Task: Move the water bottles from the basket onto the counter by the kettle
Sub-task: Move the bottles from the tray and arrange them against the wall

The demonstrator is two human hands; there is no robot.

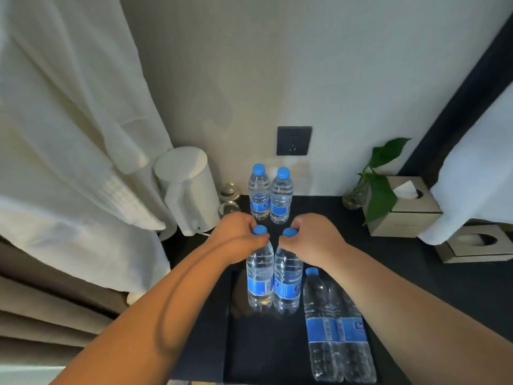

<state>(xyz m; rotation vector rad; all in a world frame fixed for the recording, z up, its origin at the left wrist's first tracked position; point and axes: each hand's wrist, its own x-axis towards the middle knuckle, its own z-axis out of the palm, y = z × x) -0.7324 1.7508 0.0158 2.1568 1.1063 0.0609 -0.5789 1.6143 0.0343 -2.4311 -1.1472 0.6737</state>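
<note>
A person's left hand (239, 235) grips the left bottle (259, 276) by its neck, right hand (312, 238) the right bottle (288, 279), both upright at the basket (228, 329), likely bound for the pair (259, 193) beside the kettle (191, 187).

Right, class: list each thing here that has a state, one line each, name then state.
left hand: grips left bottle by its neck
right hand: grips right bottle by its neck
left bottle: capped, upright
right bottle: capped, upright
kettle: lid shut
counter bottles: capped, standing by the kettle
basket bottles: standing in the basket
wall socket: nothing plugged in
tissue box: tissue sticking up
</note>
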